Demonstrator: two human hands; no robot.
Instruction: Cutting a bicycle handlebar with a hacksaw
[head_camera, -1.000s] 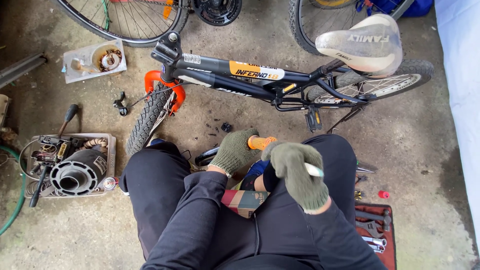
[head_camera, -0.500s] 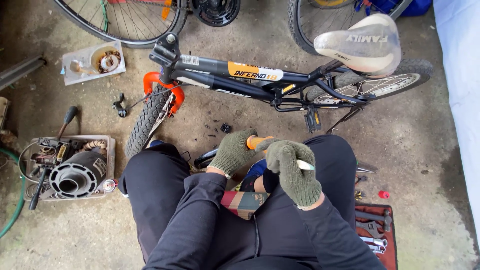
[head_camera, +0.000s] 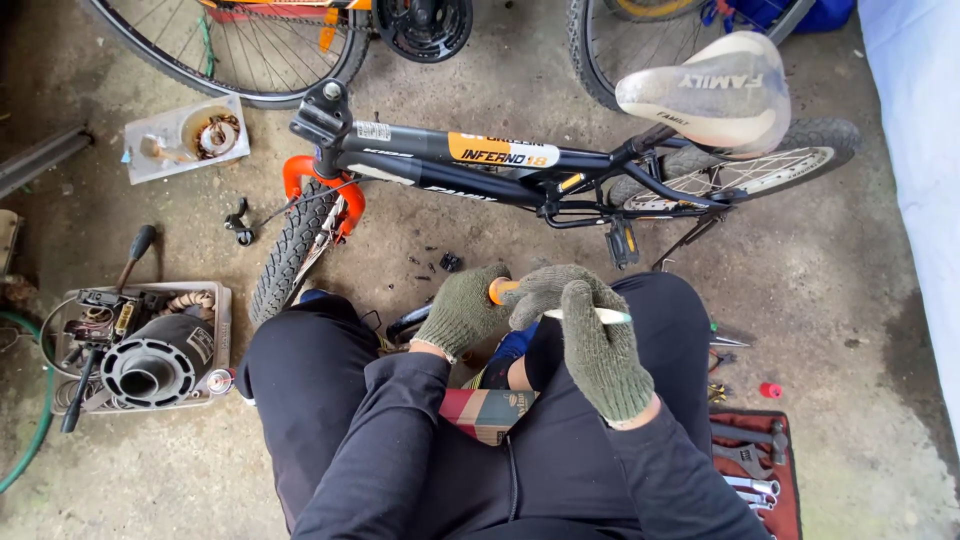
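Fingers (head_camera: 560, 290) of your right hand (head_camera: 595, 345), in an olive knit glove, are curled shut around a slim white tool (head_camera: 600, 316) whose tip projects to the right. Your left hand (head_camera: 460, 312), gloved alike, is closed on an orange handle (head_camera: 500, 290) just beside the right hand. Both hands sit above your knees, over the concrete floor (head_camera: 850, 300). A small black bicycle (head_camera: 480, 165) lies just beyond them. A tray of motor parts (head_camera: 150, 350) rests near the floor's left edge, a red tool roll (head_camera: 760, 470) toward its lower right corner.
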